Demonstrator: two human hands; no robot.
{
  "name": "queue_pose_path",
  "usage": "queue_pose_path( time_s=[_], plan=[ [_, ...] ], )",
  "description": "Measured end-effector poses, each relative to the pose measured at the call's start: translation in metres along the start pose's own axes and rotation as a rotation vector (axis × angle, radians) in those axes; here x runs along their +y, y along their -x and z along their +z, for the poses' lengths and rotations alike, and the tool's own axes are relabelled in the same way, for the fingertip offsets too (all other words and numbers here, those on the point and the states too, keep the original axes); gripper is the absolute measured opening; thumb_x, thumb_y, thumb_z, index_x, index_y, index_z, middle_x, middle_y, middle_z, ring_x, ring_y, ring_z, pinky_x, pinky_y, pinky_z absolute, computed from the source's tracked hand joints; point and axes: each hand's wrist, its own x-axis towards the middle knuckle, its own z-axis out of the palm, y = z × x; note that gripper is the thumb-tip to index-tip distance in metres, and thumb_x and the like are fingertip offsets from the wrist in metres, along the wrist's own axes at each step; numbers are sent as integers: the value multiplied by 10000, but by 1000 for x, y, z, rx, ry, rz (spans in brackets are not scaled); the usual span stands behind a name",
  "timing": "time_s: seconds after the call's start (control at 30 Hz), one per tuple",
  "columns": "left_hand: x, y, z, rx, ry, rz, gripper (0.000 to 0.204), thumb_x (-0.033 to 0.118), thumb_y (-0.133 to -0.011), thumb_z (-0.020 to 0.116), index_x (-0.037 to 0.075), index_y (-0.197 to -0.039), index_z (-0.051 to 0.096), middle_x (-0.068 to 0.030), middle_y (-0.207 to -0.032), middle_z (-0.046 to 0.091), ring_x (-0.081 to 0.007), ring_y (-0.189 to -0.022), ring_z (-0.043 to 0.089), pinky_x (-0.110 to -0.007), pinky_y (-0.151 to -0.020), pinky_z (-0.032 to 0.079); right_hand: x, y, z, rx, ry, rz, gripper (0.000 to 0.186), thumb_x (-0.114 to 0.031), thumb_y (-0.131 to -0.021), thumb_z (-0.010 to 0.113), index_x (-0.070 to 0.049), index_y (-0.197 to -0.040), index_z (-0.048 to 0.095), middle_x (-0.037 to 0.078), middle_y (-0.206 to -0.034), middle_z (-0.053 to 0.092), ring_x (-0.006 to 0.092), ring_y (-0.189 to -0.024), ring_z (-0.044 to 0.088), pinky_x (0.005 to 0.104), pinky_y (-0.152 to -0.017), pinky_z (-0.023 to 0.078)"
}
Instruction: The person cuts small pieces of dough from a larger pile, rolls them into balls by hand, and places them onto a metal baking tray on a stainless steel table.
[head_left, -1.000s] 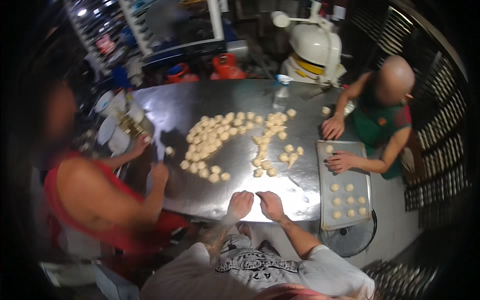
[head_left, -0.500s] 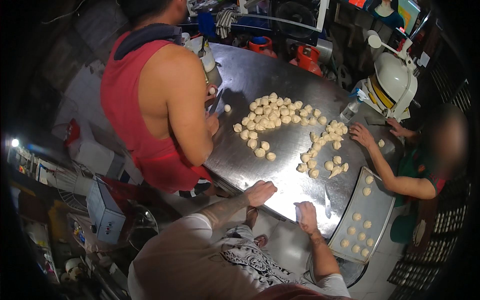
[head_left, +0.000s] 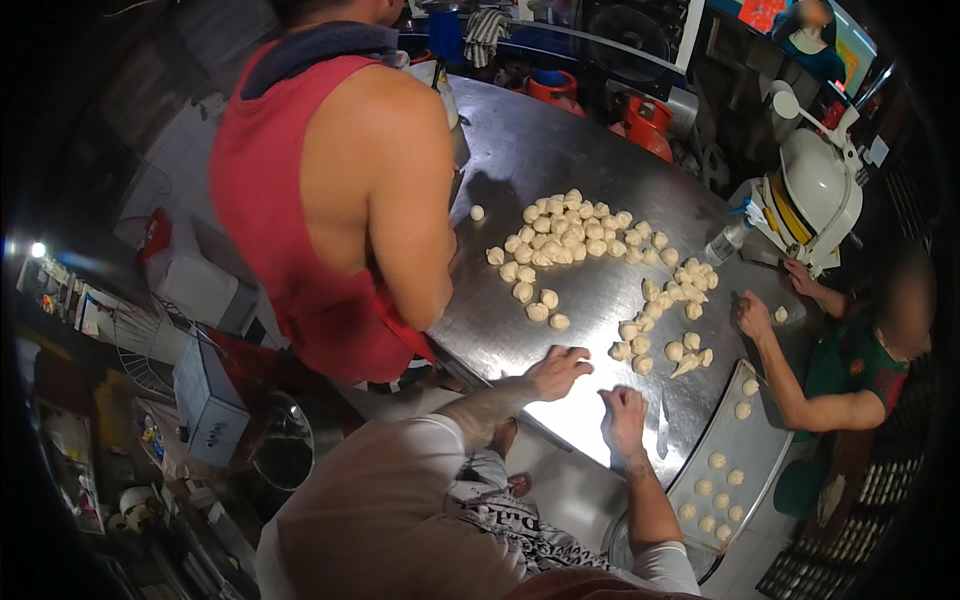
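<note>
Over the near edge of the steel table (head_left: pixel 500 130) my left hand (head_left: pixel 560 373) reaches out with its fingers apart and nothing visible in it. Close to its right, my right hand (head_left: pixel 626 415) has its fingers curled in; whether anything is inside them is hidden. A knife (head_left: pixel 662 425) lies flat just right of that hand. Beyond both hands sits a large cluster of pale dough balls (head_left: pixel 570 235). Nearer my hands is a second group of dough balls (head_left: pixel 645 315), with an oddly shaped dough piece (head_left: pixel 686 366) beside it.
A metal tray (head_left: pixel 757 430) with spaced dough pieces stands at the table's right corner. A co-worker in red (head_left: pixel 290 200) stands at the left; another person's hand (head_left: pixel 754 317) is at the right, near a spray bottle (head_left: pixel 727 240). One egg-like white ball (head_left: pixel 477 213) lies apart.
My left hand has moved farther over the table and spread its fingers. My right hand has moved slightly forward. The co-worker's hands at the left have gone out of sight behind their body.
</note>
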Motion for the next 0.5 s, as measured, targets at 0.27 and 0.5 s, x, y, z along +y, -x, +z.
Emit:
queue_pose_path(
  time_s=[0.27,0.5],
  plan=[
    [-13,68,18,-34,223,-24,266,42,-939,577,86,-1176,690,-101,-1201,659,-307,-1090,665,-452,-1051,517,-15,52,3,103,-232,83,280,38,-892,650,-52,-1143,735,187,-1025,648,406,-981,637,500,-817,512],
    [12,-8,22,128,-164,41,246,83,-942,593,122,-1168,683,-44,-1280,626,-215,-1101,620,-389,-1024,452,-32,-42,28,317,-90,208,127,-14,-954,654,-53,-1056,718,175,-1066,666,408,-940,642,511,-839,535]
  ],
)
